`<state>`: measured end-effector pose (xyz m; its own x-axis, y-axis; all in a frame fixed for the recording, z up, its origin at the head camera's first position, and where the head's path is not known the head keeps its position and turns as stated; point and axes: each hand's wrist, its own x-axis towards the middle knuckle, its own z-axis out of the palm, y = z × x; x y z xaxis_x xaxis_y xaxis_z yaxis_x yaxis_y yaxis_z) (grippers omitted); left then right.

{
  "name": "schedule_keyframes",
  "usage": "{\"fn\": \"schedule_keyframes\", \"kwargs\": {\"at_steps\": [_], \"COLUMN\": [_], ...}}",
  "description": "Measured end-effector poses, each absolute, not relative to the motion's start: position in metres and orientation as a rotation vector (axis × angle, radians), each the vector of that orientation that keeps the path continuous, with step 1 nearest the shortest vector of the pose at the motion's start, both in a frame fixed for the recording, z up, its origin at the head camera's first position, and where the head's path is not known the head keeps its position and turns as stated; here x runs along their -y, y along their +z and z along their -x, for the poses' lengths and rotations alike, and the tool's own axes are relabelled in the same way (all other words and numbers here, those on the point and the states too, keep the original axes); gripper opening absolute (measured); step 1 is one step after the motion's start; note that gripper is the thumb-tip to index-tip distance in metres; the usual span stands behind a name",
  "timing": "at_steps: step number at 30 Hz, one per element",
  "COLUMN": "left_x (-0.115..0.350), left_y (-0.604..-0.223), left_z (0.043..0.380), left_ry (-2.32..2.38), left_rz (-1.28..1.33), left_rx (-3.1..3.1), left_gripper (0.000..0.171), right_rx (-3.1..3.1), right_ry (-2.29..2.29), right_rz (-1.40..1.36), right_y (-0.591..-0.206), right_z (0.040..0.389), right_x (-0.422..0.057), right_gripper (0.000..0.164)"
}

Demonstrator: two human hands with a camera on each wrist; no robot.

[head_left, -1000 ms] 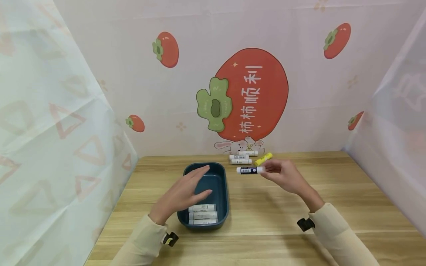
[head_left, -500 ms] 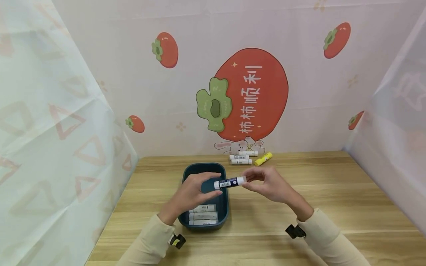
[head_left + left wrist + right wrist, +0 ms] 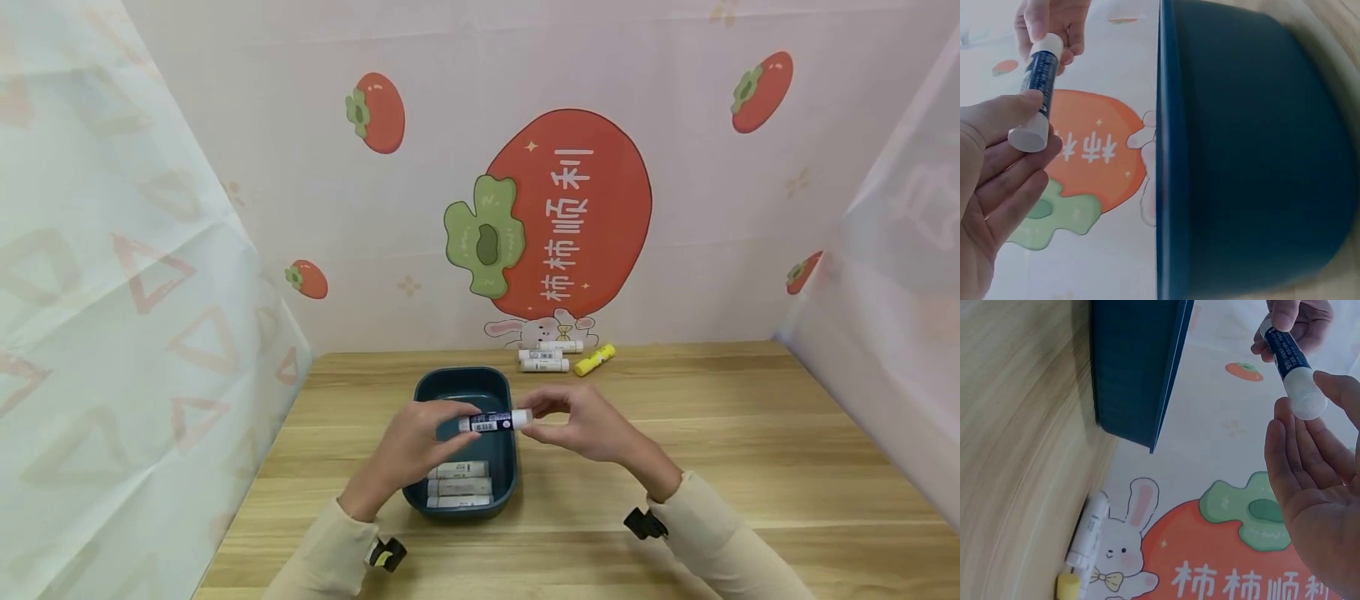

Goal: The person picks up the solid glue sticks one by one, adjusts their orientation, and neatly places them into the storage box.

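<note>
A glue stick (image 3: 491, 422) with a dark blue label and white ends is held level over the blue box (image 3: 513, 467). My left hand (image 3: 420, 437) pinches its left end between thumb and fingers. At the other end, the fingertips of my right hand (image 3: 581, 421) hold the white cap. The left wrist view shows the left thumb (image 3: 1013, 112) lying on the glue stick's label edge. Inside the box, several white glue sticks (image 3: 459, 487) lie side by side at the near end.
Several white glue sticks (image 3: 544, 365) lie by the back wall, with a yellow glue stick (image 3: 595, 360) to their right. A printed backdrop (image 3: 712, 250) rises behind the wooden table (image 3: 675, 400), and pale sheets (image 3: 150, 333) flank it.
My right hand has brought the dark blue glue stick left and toward me, over the box. My left hand, empty at first, has taken hold of its left end.
</note>
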<state>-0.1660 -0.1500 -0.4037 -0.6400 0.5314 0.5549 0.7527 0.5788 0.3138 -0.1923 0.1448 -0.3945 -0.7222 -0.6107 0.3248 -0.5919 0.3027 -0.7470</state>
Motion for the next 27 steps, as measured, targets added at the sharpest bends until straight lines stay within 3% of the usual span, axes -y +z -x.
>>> {"fn": "schedule_keyframes", "kwargs": {"at_steps": [17, 20, 27], "left_x": [0.171, 0.175, 0.191], "left_y": [-0.406, -0.409, -0.417], "left_z": [0.156, 0.154, 0.143], "left_ry": [-0.465, -0.437, -0.392], "left_rz": [1.018, 0.961, 0.761], "left_rx": [2.373, 2.435, 2.813], "left_gripper": [0.034, 0.052, 0.115], "right_rx": [-2.570, -2.579, -2.618], "right_ry": [-1.162, -1.149, -1.086], "right_rz": [1.290, 1.277, 1.221], "right_y": [-0.396, -0.398, -0.401], "right_z": [0.197, 0.200, 0.208], "right_x": [-0.109, -0.106, -0.102], "right_gripper": [0.022, 0.023, 0.023]}}
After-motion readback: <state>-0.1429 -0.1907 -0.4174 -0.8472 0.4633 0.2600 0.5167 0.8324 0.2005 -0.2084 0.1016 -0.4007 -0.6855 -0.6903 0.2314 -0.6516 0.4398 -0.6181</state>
